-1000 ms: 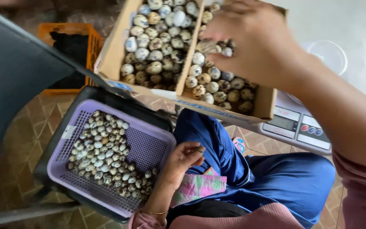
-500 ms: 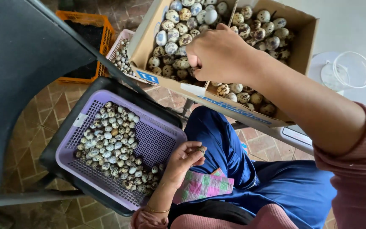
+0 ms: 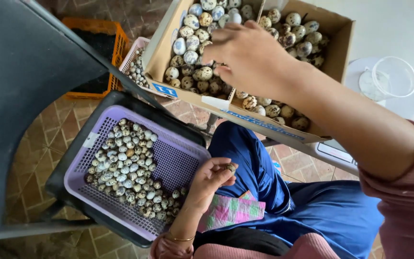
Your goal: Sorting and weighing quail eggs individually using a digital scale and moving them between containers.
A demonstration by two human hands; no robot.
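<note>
Quail egg in left grip [image 3: 230,168]: one speckled egg, pinched between the thumb and fingertips of the left hand [image 3: 210,178], held just beside the right rim of the purple basket, above the lap.
Left hand: grip clenched on that single egg; wrist bears a thin gold bangle [image 3: 180,238].
Right hand [image 3: 250,57]: reached into the cardboard box [image 3: 331,29], fingers curled down among the eggs; whether the grip encloses an egg cannot be told.
Boxed eggs [image 3: 190,57]: speckled quail eggs piled on both sides of a cardboard divider, filling the box.
Purple basket [image 3: 178,158]: perforated plastic, nested in a black crate [image 3: 68,163]; its left half carries a heap of quail eggs [image 3: 125,168], its right half shows bare mesh.
Blue trousers [image 3: 312,211]: the person's legs, below the box, with a patchwork cloth [image 3: 231,211] on the lap.
Pink sleeve [image 3: 403,201]: on the right arm.
Background: orange crate [image 3: 116,48] and a small white basket of eggs [image 3: 135,64] left of the box; clear plastic cup [image 3: 391,79] to its right; tiled floor [image 3: 49,129].
</note>
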